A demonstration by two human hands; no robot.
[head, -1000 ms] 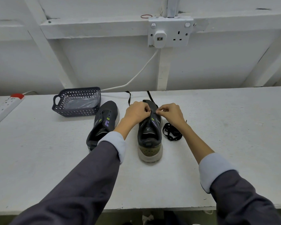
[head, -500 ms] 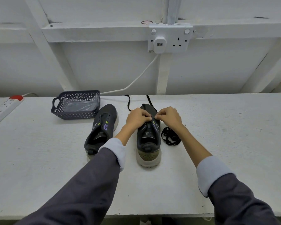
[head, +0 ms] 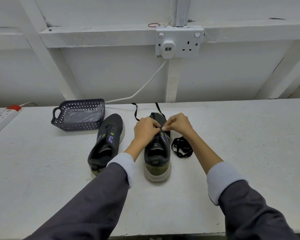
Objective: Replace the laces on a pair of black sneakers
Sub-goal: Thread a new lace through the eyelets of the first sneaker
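- sneaker (head: 157, 153) stands on the table (head: 232, 135), heel toward the person; black knit upper, thick off-white sole, olive heel patch
- left hand (head: 145, 129) and right hand (head: 178, 125) sit over its tongue with fingers curled and fingertips meeting; each pinches the lace (head: 135, 111) at the eyelets, but the exact pinch point is hidden by the fingers
- lace is flat and black, with two ends trailing past the sneaker's toe onto the table
- second sneaker (head: 107, 141) is just left of the sneaker, apart and angled, eyelets bare, with purple and lime marks; the left sleeve covers part of its heel
- spare lace (head: 181, 147) lies just right of the sneaker, a black tangle of loops
- basket (head: 76, 124) is left of and beyond the sneaker; dark perforated plastic with a handle, clear bag inside
- socket (head: 178, 43) is on the wall beyond the sneaker; white plug in, white cable (head: 145, 85) drooping to the table
- power strip (head: 2, 116) is far left of the sneaker, white with a red switch
- table surface is rough and painted white
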